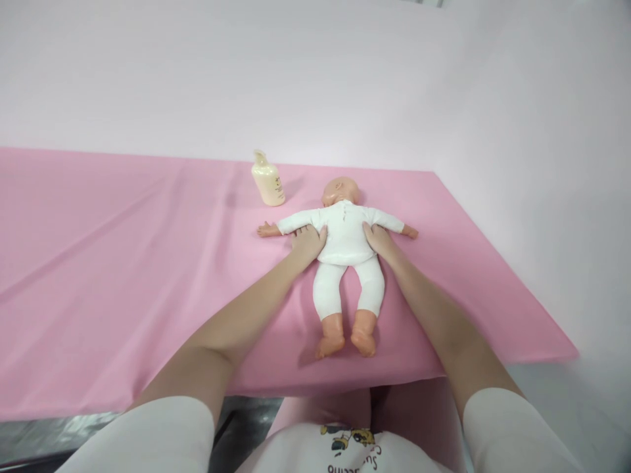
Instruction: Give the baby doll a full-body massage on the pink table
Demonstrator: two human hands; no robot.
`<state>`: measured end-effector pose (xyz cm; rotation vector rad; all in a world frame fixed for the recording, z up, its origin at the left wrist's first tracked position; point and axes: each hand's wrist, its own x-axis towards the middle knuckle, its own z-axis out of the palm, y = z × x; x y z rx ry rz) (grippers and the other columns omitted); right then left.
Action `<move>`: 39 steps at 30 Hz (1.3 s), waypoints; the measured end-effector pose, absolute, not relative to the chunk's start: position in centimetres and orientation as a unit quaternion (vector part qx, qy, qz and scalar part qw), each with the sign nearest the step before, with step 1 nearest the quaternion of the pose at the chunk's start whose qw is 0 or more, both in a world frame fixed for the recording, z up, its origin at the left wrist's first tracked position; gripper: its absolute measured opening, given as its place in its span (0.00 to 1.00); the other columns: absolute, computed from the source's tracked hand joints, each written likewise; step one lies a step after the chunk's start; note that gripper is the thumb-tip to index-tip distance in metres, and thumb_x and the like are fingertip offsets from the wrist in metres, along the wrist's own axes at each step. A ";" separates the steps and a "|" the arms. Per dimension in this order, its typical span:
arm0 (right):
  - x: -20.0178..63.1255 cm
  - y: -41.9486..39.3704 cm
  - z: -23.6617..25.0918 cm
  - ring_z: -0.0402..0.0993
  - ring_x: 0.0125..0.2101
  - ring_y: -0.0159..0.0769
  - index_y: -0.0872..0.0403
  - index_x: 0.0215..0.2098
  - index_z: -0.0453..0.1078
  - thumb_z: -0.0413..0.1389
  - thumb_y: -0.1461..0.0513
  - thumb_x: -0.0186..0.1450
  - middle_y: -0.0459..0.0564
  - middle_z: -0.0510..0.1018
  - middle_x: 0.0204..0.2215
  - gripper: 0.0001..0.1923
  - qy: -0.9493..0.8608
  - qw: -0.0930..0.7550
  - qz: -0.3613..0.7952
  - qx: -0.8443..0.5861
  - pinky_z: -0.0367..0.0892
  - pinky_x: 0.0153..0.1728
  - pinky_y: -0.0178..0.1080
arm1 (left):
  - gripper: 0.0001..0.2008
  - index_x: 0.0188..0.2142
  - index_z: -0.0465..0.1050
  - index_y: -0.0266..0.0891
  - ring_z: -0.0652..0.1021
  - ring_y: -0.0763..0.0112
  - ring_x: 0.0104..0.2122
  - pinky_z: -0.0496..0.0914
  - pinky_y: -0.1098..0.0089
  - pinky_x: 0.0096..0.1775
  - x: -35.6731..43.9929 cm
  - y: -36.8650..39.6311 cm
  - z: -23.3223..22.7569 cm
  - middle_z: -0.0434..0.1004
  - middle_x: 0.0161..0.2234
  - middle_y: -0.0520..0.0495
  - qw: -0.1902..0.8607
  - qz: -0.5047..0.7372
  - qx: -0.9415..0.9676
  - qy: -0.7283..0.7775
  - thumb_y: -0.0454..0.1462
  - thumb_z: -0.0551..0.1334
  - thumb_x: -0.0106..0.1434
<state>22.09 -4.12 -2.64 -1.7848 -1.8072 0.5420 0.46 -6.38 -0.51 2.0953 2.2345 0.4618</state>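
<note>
Two hands (pixel 309 242) (pixel 378 240) clasping doll (pixel 346 236), pump bottle (pixel 267 182), unreadable label (pixel 278 186), upside-down shirt lettering (pixel 371 460)

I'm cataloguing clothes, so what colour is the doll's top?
The doll's top is white; it shows in the head view.

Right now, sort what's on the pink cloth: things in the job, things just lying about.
In the job:
- doll, a hand at each side of its torso
- left hand
- right hand
- pink cloth, under the doll

Apparently just about:
- pump bottle, untouched, apart from both hands
</note>
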 end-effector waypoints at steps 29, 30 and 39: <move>22.6 -4.2 -2.3 0.70 0.33 0.39 0.51 0.25 0.59 0.49 0.42 0.61 0.46 0.74 0.28 0.22 -0.618 0.369 0.293 -0.630 0.62 0.37 0.39 | 0.21 0.45 0.65 0.37 0.73 0.52 0.53 0.66 0.57 0.54 -0.8 -5.0 -0.7 0.74 0.50 0.38 0.356 0.414 0.580 0.604 0.47 0.64 0.58; 22.5 -4.3 -2.3 0.70 0.32 0.38 0.51 0.25 0.57 0.50 0.42 0.61 0.45 0.72 0.26 0.22 -0.617 0.372 0.292 -0.629 0.62 0.36 0.39 | 0.21 0.44 0.65 0.38 0.73 0.53 0.53 0.66 0.57 0.54 -0.7 -5.0 -0.7 0.74 0.50 0.39 0.363 0.423 0.574 0.600 0.47 0.65 0.57; 22.4 -4.7 -1.5 0.68 0.31 0.36 0.51 0.25 0.58 0.53 0.46 0.61 0.44 0.70 0.26 0.19 -0.606 0.402 0.334 -0.600 0.62 0.36 0.39 | 0.28 0.51 0.64 0.39 0.72 0.55 0.56 0.68 0.60 0.55 -1.0 -3.6 -2.8 0.70 0.56 0.39 0.443 0.487 0.539 0.526 0.45 0.68 0.54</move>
